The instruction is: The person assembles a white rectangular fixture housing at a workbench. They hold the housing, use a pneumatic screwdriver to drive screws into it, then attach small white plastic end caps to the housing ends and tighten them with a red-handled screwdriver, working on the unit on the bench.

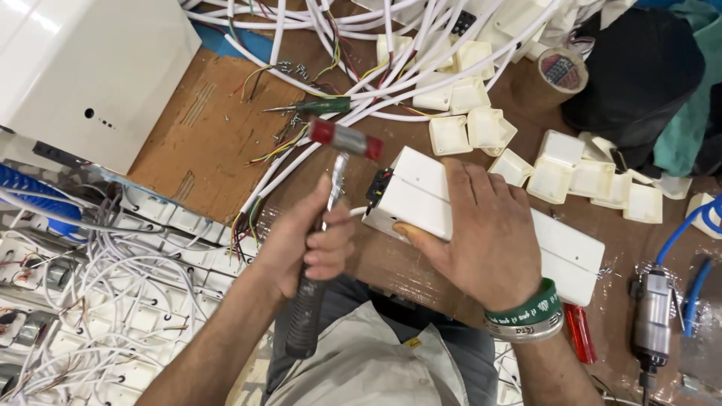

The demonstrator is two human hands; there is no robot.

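Hands [308, 244] — two — one hammer [331, 188], one box [481, 222].

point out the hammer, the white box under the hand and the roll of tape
hammer [346, 140]: head view, on its metal head
white box [415, 192]: head view, on its top face
roll of tape [562, 69]: head view, on its upper face

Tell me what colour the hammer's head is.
Red ends with a grey metal middle on the hammer head, in the head view.

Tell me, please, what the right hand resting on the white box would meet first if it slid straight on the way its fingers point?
Probably the hammer: the right hand points left across the white rectangular plastic box, and past its edge stands the hammer's metal shaft in the left hand. Depth is unclear.
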